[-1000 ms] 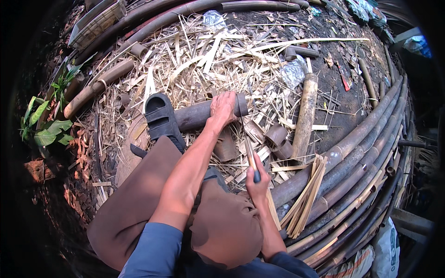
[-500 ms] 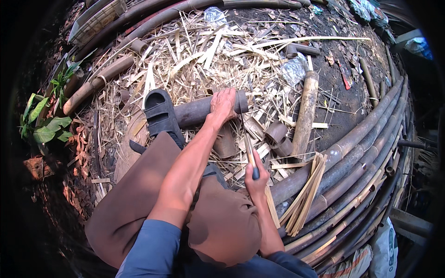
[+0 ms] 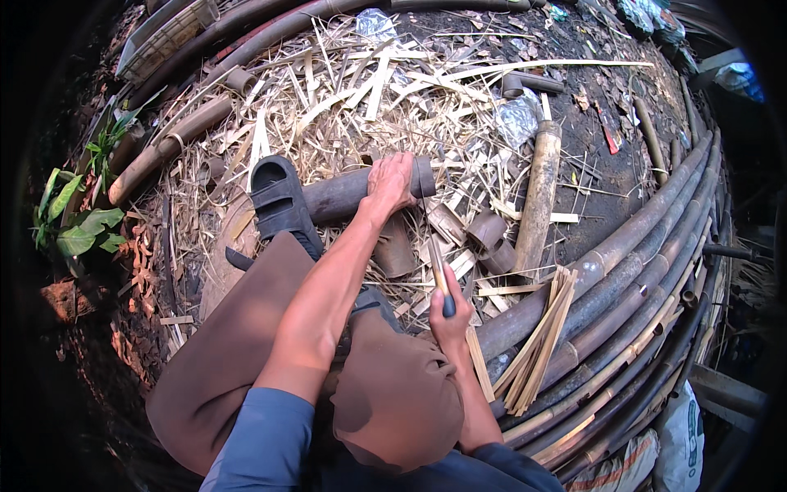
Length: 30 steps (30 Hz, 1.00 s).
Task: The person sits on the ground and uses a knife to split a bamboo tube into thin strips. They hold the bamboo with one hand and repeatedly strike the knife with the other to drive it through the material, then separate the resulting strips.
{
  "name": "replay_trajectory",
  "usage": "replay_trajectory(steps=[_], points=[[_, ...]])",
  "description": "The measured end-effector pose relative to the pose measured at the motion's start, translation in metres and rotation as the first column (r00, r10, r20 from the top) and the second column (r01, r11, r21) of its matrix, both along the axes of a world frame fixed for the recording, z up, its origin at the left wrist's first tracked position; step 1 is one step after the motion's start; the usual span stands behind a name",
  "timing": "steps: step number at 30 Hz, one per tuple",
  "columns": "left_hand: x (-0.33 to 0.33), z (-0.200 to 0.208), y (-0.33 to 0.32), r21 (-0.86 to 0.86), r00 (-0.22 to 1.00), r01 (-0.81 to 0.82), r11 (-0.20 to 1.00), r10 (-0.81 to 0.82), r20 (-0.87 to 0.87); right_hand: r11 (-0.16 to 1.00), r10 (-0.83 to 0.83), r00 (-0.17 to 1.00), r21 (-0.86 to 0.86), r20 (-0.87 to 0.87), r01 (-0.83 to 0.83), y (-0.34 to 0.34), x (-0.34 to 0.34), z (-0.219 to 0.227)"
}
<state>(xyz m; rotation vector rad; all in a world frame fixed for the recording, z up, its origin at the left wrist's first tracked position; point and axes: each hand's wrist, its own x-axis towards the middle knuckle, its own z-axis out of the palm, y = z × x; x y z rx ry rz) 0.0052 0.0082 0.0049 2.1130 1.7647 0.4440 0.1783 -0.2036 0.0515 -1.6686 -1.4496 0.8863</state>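
Observation:
My left hand (image 3: pixel 391 182) is wrapped over a dark bamboo tube (image 3: pixel 332 197) near its right end, pressing it down. The tube lies crosswise, its left part against a black sandal (image 3: pixel 280 197) on my foot. In my right hand (image 3: pixel 450 321) is a hand saw (image 3: pixel 438 269) with a pale handle and a dark blue butt; its thin blade points away from me toward the tube's right end, just past my left fingers. Whether the blade's teeth touch the bamboo is too fine to tell. Below the tube lies a short cut bamboo piece (image 3: pixel 395 252).
Short bamboo rings (image 3: pixel 489 230) lie right of the saw, beside an upright-lying bamboo length (image 3: pixel 539 197). A bundle of split strips (image 3: pixel 539 344) rests on long bamboo poles (image 3: pixel 623 287) along the right. Pale shavings (image 3: pixel 361 115) cover the ground ahead. A plant (image 3: pixel 86 230) stands left.
My right hand and the saw have shifted slightly to the left and toward me. My left hand keeps its hold on the tube; the whole view has moved a little.

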Motion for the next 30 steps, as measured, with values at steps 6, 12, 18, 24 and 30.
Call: replay_trajectory(steps=[6, 12, 18, 24, 30], points=[[-0.01, -0.027, 0.005, 0.057, 0.999, -0.003, 0.998, 0.001, 0.035, 0.993, 0.003, 1.0, -0.121, 0.027, 0.0, 0.064, -0.03, 0.008], [-0.003, 0.001, -0.003, -0.082, 1.0, 0.017, 0.996, -0.015, 0.023, 0.985, 0.086, 0.988, 0.137, 0.129, -0.103, -0.109, 0.047, 0.012], [0.005, -0.015, 0.012, 0.045, 0.998, -0.061, 0.997, 0.059, 0.038, 0.989, -0.036, 0.999, 0.148, 0.03, 0.031, 0.108, -0.041, -0.003], [-0.009, 0.009, 0.012, -0.122, 1.0, 0.001, 0.993, 0.0, 0.011, 0.998, 0.069, 0.997, 0.005, -0.035, -0.069, -0.095, 0.043, 0.004], [-0.002, 0.006, 0.01, -0.092, 1.0, 0.023, 0.996, -0.023, -0.004, 1.0, 0.017, 0.998, 0.015, 0.064, -0.018, 0.009, 0.005, -0.019]])
